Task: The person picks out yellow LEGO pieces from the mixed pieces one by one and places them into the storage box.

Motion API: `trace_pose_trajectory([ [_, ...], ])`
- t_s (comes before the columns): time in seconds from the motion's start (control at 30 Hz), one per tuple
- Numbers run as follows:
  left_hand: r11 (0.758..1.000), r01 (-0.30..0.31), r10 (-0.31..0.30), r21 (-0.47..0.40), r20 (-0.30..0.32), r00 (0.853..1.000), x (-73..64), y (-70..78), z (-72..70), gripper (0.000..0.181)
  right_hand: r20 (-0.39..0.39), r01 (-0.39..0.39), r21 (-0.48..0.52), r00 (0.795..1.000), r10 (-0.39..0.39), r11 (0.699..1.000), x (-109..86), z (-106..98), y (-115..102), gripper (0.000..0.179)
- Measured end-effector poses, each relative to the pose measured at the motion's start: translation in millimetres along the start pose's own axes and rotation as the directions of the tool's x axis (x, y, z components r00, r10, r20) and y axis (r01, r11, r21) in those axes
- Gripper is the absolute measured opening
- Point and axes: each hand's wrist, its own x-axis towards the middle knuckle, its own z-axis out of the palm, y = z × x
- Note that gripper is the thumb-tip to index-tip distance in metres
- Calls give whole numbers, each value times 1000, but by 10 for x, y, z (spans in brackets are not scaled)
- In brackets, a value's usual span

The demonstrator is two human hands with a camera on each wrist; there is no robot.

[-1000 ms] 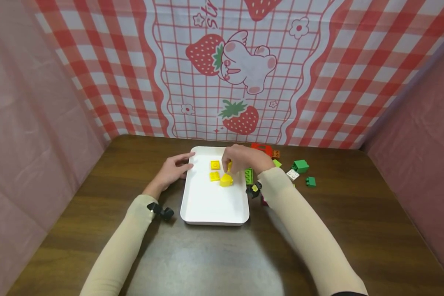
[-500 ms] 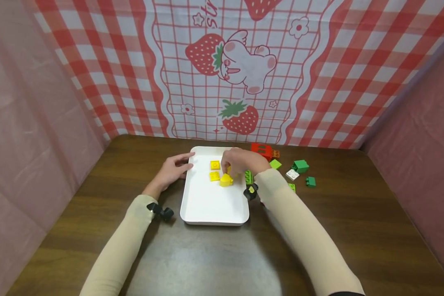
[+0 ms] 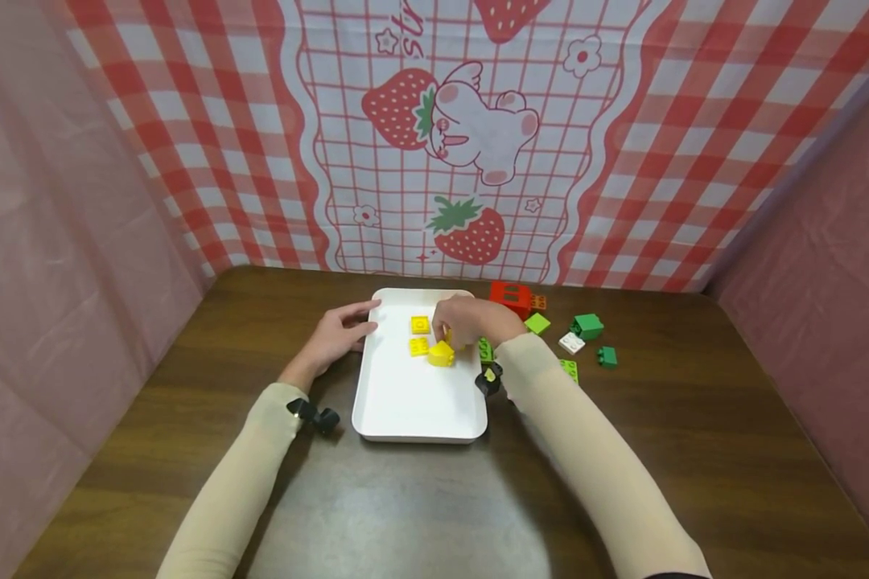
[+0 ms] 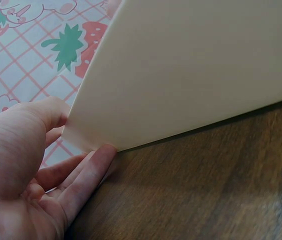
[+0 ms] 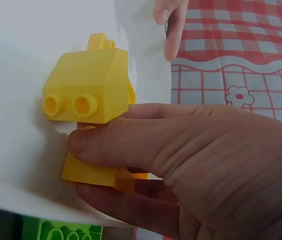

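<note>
My left hand (image 3: pixel 338 334) rests its extended fingers against the left side of a white tray (image 3: pixel 420 414); in the left wrist view the fingertips (image 4: pixel 106 150) touch the tray's outer wall. Over the tray's right half is my right hand (image 3: pixel 469 319). Its thumb and fingers pinch a yellow toy brick (image 5: pixel 91 169), partly covered by the thumb. Right beside the thumb is another yellow brick (image 5: pixel 86 85) with a sloped side and two studs facing the camera. Two flat yellow bricks, one near the back (image 3: pixel 420 325) and one closer (image 3: pixel 418 346), lie in the tray.
To the tray's right lie a red block (image 3: pixel 510 297), green bricks (image 3: pixel 588 326), a white brick (image 3: pixel 571 342) and lime pieces (image 3: pixel 537 324). One lime brick (image 3: pixel 485 351) sits close to the tray's right wall. A checked cloth (image 3: pixel 261 161) hangs behind the wooden table (image 3: pixel 695 418).
My right hand and forearm shift slightly nearer and to the left, uncovering more of the red block and lime pieces. The left hand stays at the tray's side.
</note>
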Motion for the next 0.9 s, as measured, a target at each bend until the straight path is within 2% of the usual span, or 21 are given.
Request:
trace_pose_trajectory([
  [0.47,1000,6,-6,-3,0,1000,5,14,-2,57,10,-15,7,1000,15,1000,-18,21,-39,26],
  [0.7,999,25,-25,23,-8,1000,14,39,-10,57,17,-23,2,1000,23,1000,-7,11,-48,24],
  [0.9,996,49,-48,70,-16,999,21,71,-4,58,55,-33,-2,998,34,999,1,-30,-57,26],
])
